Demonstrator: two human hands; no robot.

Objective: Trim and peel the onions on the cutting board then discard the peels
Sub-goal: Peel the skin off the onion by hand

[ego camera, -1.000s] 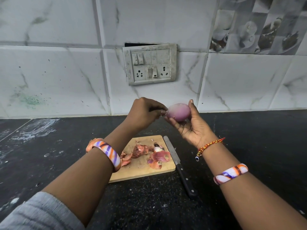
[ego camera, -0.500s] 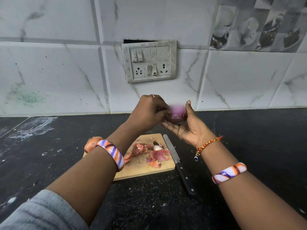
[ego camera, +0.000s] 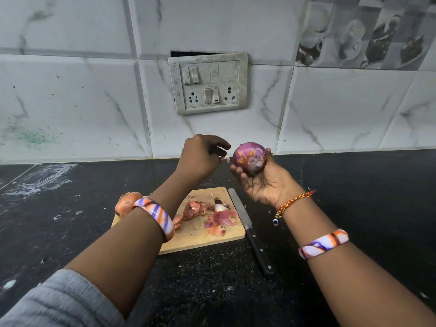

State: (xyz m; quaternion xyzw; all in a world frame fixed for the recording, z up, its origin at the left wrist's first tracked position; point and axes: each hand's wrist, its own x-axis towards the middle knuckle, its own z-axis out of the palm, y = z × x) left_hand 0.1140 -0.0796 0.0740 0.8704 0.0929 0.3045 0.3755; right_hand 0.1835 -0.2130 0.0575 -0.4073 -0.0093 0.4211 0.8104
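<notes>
- A grey sleeve (ego camera: 59, 300) covers the left upper forearm at the near edge of the bench (ego camera: 354, 185), which is black and speckled with white flecks.
- Each forearm wears a striped bangle, the left bangle (ego camera: 155, 217) and the right bangle (ego camera: 324, 243); the right wrist also carries a red-and-yellow thread (ego camera: 293, 202) with a small bead.
- A knife (ego camera: 250, 232) lies on the bench just beside the right edge of the cutting board (ego camera: 205, 239), dark handle toward the near edge, blade pointing toward the wall.
- The wooden cutting board sits mid-bench; loose reddish peels (ego camera: 207, 215) and a trimmed onion end lie on its right half.
- An unpeeled onion (ego camera: 125, 204) rests at the board's far left corner, partly hidden behind the left bangle.
- Above the far side of the board, the left hand (ego camera: 200, 156) is raised, its fingers curled with the tips pressed together on a small scrap of peel (ego camera: 225, 159).
- The right hand (ego camera: 266, 182) is palm up, fingers cupped around the peeled onion (ego camera: 250, 158), purple with orange traces of skin; it is held clear of the bench, apart from the left hand.
- Beyond, a marbled tile wall (ego camera: 82, 102) rises from the bench's far edge, carrying a grimy switchboard (ego camera: 208, 83).
</notes>
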